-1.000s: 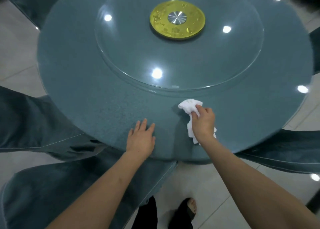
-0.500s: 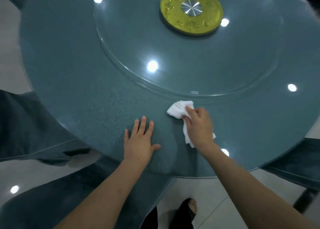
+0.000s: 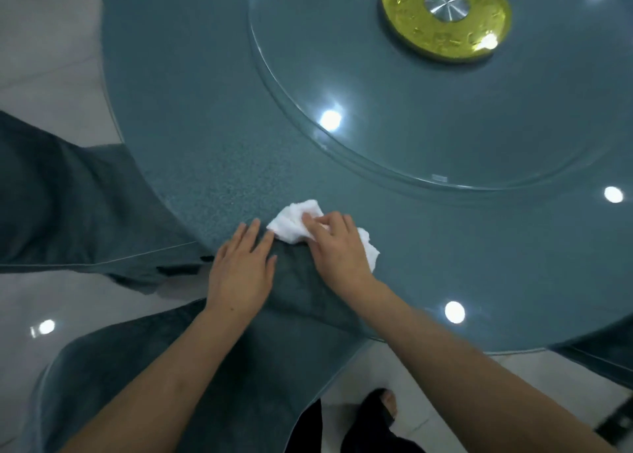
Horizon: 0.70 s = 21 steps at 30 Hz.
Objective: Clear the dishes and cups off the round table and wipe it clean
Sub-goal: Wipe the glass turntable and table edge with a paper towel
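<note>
The round blue-grey table fills the upper view, with no dishes or cups on it. A glass turntable lies on its middle, with a yellow hub at the centre. My right hand grips a crumpled white cloth and presses it on the tabletop near the front edge. My left hand rests flat on the table just left of the cloth, fingers straight.
Blue-grey covered chairs stand at the left, at the front left and at the right edge. The pale tiled floor surrounds the table. My foot shows below the table's edge.
My right hand has slid the cloth leftward along the table's front edge toward my left hand. The view has shifted to the left.
</note>
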Motion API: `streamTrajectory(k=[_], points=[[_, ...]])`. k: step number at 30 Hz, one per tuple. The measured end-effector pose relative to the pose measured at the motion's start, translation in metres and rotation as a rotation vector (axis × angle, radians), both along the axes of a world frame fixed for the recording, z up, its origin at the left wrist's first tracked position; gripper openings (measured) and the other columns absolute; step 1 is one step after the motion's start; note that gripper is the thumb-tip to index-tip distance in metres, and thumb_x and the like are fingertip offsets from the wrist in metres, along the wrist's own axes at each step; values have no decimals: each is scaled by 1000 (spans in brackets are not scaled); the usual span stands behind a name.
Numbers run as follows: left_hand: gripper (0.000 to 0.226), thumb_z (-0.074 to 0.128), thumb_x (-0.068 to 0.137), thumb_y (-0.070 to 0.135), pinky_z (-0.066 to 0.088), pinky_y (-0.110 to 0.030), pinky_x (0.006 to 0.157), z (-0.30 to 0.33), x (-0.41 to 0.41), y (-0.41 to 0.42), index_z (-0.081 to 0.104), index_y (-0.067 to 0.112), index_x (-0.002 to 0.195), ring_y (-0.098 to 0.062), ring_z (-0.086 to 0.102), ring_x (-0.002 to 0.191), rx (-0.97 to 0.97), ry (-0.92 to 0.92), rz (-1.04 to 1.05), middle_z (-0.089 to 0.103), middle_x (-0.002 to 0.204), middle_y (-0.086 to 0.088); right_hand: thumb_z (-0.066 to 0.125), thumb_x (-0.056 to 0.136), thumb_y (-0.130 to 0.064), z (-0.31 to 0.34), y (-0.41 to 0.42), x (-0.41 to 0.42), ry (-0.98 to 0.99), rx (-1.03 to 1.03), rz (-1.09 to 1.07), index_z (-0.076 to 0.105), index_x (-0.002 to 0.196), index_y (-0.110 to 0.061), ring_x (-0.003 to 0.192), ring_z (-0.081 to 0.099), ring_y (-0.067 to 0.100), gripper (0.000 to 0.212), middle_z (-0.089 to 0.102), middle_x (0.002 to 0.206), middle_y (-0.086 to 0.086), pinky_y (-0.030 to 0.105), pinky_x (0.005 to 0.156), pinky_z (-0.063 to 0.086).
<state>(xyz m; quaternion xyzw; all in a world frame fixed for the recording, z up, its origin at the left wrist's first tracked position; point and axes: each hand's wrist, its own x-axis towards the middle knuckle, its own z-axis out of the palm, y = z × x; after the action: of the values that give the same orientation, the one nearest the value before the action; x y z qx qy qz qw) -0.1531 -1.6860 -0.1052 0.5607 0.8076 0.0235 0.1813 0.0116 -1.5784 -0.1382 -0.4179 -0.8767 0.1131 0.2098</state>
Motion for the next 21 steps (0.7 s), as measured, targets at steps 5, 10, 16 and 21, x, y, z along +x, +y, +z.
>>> streamTrajectory(k=[5, 10, 16, 21], points=[[53, 41, 106, 37, 26, -45, 124, 8, -17, -23, 37, 22, 157, -24, 17, 157, -40, 7, 35, 23, 169, -5, 56, 94, -24, 6, 62, 37, -6, 2, -270, 70, 122, -10, 90, 56, 41, 34, 59, 100, 19, 47, 81, 51], [56, 38, 107, 39, 23, -43, 124, 15, -35, -43, 31, 23, 159, -22, 17, 157, -61, 43, 159, 21, 169, -4, 68, 89, -11, 2, 34, -60, 38, -37, -321, 70, 120, -14, 84, 52, 37, 31, 60, 100, 17, 45, 77, 48], [57, 34, 108, 41, 17, -41, 125, 28, -45, -60, 21, 25, 162, -20, 9, 158, -107, 10, 214, 12, 171, -2, 67, 95, -15, 7, -30, 0, -25, -13, 534, 69, 128, -13, 86, 56, 33, 34, 65, 110, 12, 41, 79, 48], [57, 30, 109, 42, 16, -42, 126, 29, -54, -72, 19, 25, 162, -20, 7, 158, -109, 0, 239, 11, 171, -3, 66, 93, -17, 6, 53, -103, 60, 56, 225, 72, 118, -8, 89, 58, 40, 27, 63, 101, 19, 47, 79, 51]])
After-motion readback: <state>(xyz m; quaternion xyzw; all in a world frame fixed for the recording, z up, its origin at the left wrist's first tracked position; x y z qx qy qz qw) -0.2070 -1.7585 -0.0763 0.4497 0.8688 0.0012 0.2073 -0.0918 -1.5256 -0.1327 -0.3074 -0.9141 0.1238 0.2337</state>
